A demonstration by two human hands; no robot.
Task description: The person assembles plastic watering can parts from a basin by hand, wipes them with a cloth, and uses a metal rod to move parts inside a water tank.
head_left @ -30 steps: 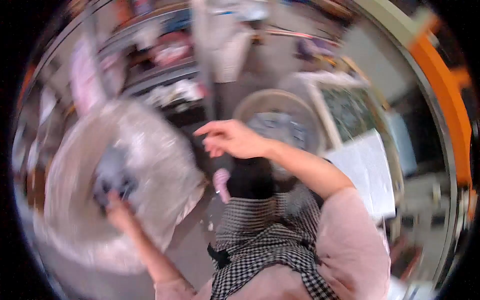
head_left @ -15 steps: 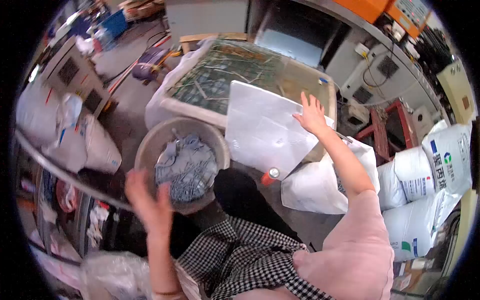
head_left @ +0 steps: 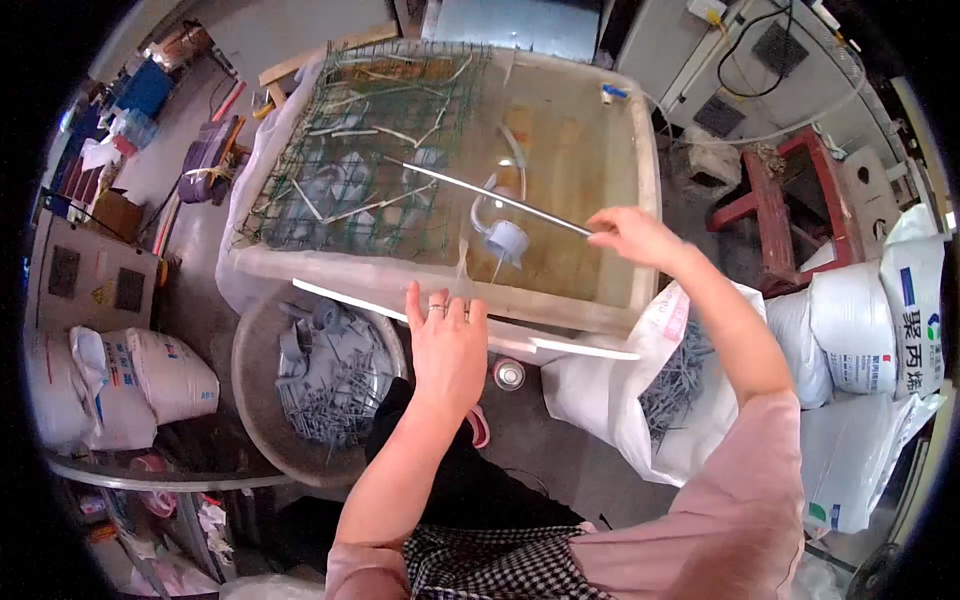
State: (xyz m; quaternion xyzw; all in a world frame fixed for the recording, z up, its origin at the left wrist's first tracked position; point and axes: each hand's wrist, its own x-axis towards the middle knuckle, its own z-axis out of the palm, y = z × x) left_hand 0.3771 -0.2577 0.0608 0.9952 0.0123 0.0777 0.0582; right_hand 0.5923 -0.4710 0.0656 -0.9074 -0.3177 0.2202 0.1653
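Observation:
My right hand [head_left: 632,238] is closed around one end of a thin metal rod [head_left: 490,193], which slants out over a water-filled tub [head_left: 648,180]. Beneath the rod, a pale grey plastic piece [head_left: 506,242] lies in the water, with a curved part beside it. My left hand [head_left: 447,335], a ring on one finger, rests at the tub's near side with fingers stretched out over the edge of a white board [head_left: 350,303]. The thumb is hidden. Green netting [head_left: 400,200] with pale strips covers the tub's left half, with grey pieces visible under it.
A round basin [head_left: 262,425] of grey plastic pieces stands at the near left. An open white sack [head_left: 600,400] holds thin grey scraps at right, beside stacked full sacks [head_left: 850,330]. A spray can [head_left: 508,374] stands on the floor. A red metal frame [head_left: 740,210] is at far right.
My right hand has left the white board and now holds the rod over the water. My left hand has come from above the basin to the board, now seen nearly edge-on. The view has shifted.

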